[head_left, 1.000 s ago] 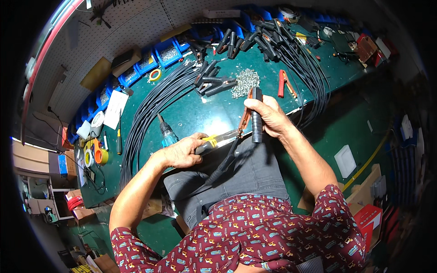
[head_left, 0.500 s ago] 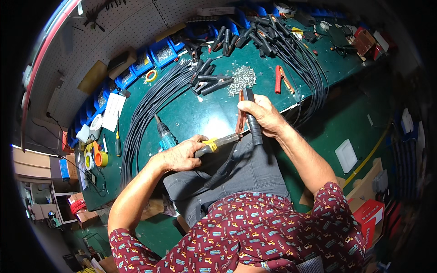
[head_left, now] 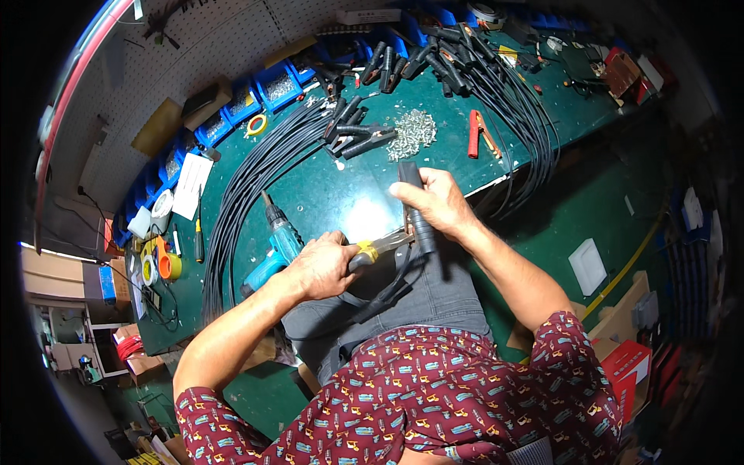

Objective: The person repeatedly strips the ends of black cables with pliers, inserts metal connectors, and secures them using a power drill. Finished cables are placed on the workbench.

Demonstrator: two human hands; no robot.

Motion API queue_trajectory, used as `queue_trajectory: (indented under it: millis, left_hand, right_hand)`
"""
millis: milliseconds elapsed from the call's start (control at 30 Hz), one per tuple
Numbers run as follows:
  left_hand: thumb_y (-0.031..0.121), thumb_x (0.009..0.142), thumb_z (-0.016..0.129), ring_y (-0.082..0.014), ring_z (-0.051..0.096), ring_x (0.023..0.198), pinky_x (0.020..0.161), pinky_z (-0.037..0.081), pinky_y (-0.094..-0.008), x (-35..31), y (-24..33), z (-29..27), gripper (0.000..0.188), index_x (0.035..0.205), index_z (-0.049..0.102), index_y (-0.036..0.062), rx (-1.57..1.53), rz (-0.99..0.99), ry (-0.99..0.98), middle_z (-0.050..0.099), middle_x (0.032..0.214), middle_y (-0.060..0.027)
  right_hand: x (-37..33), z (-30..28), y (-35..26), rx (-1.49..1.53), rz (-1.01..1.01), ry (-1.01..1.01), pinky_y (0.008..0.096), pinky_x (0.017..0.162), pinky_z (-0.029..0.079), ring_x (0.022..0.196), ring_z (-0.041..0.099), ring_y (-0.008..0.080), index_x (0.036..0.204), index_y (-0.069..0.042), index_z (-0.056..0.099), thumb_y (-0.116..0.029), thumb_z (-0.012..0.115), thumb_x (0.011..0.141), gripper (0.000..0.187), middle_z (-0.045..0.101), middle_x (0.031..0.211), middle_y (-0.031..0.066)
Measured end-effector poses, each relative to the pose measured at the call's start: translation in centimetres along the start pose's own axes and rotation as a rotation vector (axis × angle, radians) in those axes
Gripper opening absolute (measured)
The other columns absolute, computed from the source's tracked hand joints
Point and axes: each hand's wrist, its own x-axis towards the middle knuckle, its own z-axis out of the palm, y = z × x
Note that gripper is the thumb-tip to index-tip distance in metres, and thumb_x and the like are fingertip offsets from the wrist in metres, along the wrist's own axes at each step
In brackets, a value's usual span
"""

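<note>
My left hand (head_left: pixel 319 267) is closed around the handles of yellow-and-dark pliers (head_left: pixel 376 248). The plier jaws meet the copper-coloured metal of a black-handled battery clamp (head_left: pixel 419 229), which my right hand (head_left: pixel 440 200) grips over my lap. A black cable (head_left: pixel 391 291) hangs from near the plier jaws across my dark trousers; exactly how it joins the clamp is hard to see. Just beyond my left hand a teal cordless drill (head_left: pixel 285 236) lies on the green bench (head_left: pixel 310 203). Past my right hand lies a pile of small metal screws or terminals (head_left: pixel 413 133).
Black cable bundles (head_left: pixel 256 174) with clamps curve over the bench's left; another bundle (head_left: pixel 531 128) hangs over its right edge. A red clamp (head_left: pixel 474 136) lies near that edge. Blue parts bins (head_left: pixel 277 87) line the back. A screwdriver (head_left: pixel 199 242) and tape rolls (head_left: pixel 170 266) sit at left.
The clamp has turned in my right hand, so less of its copper-coloured side shows. My left hand and the pliers have shifted slightly right, and more of the drill is visible.
</note>
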Motion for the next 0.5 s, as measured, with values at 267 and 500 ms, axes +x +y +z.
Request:
queue_trajectory:
  millis: [267,500]
  left_hand:
    - [0.021,0.093,0.070,-0.0388,0.061,0.108,0.097,0.050,-0.0464,0.6,-1.5,1.6,0.033,0.117,0.068,0.0005,-0.234,0.127,-0.040,0.061,0.113,-0.0225]
    - [0.024,0.096,0.070,-0.0343,0.056,0.127,0.111,0.044,-0.0429,0.2,-3.5,2.8,0.047,0.137,0.060,0.0034,-0.490,0.191,-0.144,0.055,0.140,-0.0189]
  right_hand:
    - [0.3,1.0,0.2,0.747,0.227,-0.145,0.0300,0.062,0.051,0.064,0.059,0.0143,0.108,-0.007,0.058,-0.024,0.068,0.096,0.023,0.061,0.082,0.0035]
    - [1.7,-0.2,1.4,1.044,0.222,-0.286,0.0256,0.050,0.038,0.055,0.046,0.0093,0.095,-0.008,0.057,-0.022,0.058,0.100,0.015,0.052,0.071,0.0003]
